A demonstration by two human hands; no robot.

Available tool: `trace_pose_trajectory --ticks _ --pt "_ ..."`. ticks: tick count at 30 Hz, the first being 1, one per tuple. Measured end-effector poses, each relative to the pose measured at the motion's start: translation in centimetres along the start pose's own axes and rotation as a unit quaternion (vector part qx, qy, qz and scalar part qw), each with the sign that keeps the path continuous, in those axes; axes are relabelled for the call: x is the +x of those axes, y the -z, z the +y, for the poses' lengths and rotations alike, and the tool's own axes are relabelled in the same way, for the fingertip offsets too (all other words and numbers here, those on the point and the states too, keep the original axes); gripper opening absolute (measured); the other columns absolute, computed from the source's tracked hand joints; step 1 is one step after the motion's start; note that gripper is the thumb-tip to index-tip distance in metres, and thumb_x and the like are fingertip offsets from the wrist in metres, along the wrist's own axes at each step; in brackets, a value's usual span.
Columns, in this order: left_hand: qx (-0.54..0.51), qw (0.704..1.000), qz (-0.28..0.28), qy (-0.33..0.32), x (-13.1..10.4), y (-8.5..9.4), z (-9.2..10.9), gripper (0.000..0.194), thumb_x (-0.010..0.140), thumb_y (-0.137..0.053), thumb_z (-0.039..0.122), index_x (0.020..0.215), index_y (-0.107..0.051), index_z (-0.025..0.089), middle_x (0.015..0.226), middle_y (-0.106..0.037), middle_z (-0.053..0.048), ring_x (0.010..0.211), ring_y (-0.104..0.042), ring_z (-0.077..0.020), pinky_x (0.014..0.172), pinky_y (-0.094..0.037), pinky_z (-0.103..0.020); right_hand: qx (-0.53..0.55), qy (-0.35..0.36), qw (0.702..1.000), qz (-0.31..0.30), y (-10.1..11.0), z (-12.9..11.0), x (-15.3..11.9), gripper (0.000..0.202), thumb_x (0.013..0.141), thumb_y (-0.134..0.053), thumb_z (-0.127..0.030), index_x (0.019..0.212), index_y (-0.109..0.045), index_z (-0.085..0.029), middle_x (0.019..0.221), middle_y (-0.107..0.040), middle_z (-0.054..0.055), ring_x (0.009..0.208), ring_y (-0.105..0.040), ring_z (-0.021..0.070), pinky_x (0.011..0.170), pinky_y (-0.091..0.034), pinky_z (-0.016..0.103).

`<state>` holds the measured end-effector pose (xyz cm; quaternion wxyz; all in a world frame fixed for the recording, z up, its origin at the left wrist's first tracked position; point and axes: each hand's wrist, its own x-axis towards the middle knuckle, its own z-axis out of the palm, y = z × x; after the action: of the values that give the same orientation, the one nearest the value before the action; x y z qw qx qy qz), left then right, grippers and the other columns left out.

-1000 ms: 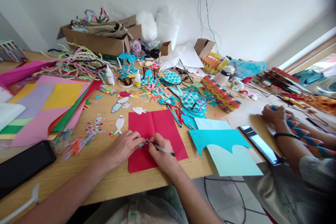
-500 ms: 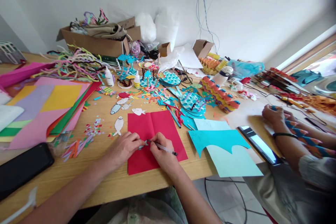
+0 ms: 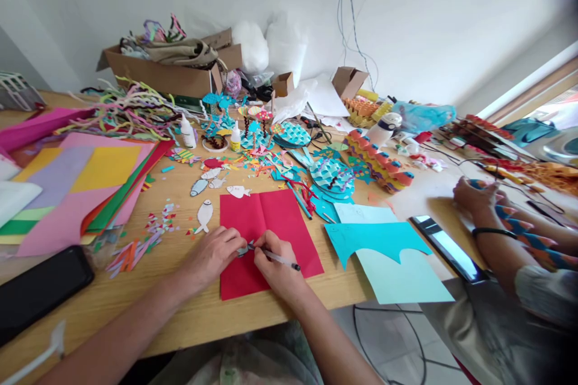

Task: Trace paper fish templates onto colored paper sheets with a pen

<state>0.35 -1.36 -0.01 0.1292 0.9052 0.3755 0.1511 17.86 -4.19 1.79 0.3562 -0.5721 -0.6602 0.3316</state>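
A creased sheet of red paper (image 3: 286, 216) lies in front of me on the wooden table. On it, a small paper fish (image 3: 244, 250) is partly covered by my fingers. My left hand (image 3: 219, 251) presses and pinches the fish's left end, fingertips together. In a writing grip, my right hand (image 3: 280, 267) holds a pen (image 3: 284, 261), its tip at the right end of the fish. Other cut-out fish lie beyond, among them a white paper fish (image 3: 205, 215) left of the sheet and another white fish (image 3: 238, 191) at its top edge.
Coloured paper sheets (image 3: 85, 180) and a black phone (image 3: 45, 289) lie left. Turquoise paper (image 3: 374, 237) lies right, beside another phone (image 3: 447, 246) and a co-worker's hands (image 3: 478, 198). Glue bottles (image 3: 187, 132), paper scraps and a cardboard box (image 3: 158, 75) stand farther back.
My right hand and the pen have shifted slightly left, over the fish. My left hand stays in place. The co-worker's hands have moved slightly.
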Motion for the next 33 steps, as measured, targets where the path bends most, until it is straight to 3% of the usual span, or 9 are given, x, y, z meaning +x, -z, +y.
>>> trace_pose_trajectory --ticks 7,17,33 --pt "-0.007 1.000 -0.005 -0.001 -0.1 0.1 0.0 0.014 0.087 -0.044 0.012 0.088 -0.057 0.018 0.086 -0.055 -0.002 0.081 -0.048 -0.0161 0.072 -0.040 -0.027 0.005 -0.007 1.000 -0.008 0.0 -0.2 0.0 0.008 0.071 -0.044 -0.019 0.068 -0.051 -0.018 0.055 -0.051 -0.003 0.048 -0.045 0.0098 0.047 -0.031 0.019" --pt "0.051 0.998 0.016 -0.029 -1.2 0.6 1.0 0.021 0.088 -0.044 0.015 0.105 -0.057 0.019 0.097 -0.059 -0.004 0.090 -0.050 -0.0183 0.077 -0.045 -0.032 -0.018 -0.005 1.000 0.001 0.0 -0.2 0.1 0.008 0.071 -0.045 -0.017 0.068 -0.052 -0.018 0.054 -0.050 -0.003 0.048 -0.045 0.0099 0.047 -0.031 0.019" --pt "0.045 0.999 0.013 -0.010 -1.7 0.5 1.2 0.028 0.087 -0.045 0.013 0.113 -0.054 0.022 0.101 -0.058 -0.003 0.095 -0.049 -0.0188 0.082 -0.045 -0.034 -0.019 0.005 1.000 -0.001 -0.5 -0.5 0.7 0.007 0.071 -0.046 -0.016 0.067 -0.051 -0.019 0.053 -0.052 -0.004 0.047 -0.046 0.0094 0.047 -0.033 0.018"
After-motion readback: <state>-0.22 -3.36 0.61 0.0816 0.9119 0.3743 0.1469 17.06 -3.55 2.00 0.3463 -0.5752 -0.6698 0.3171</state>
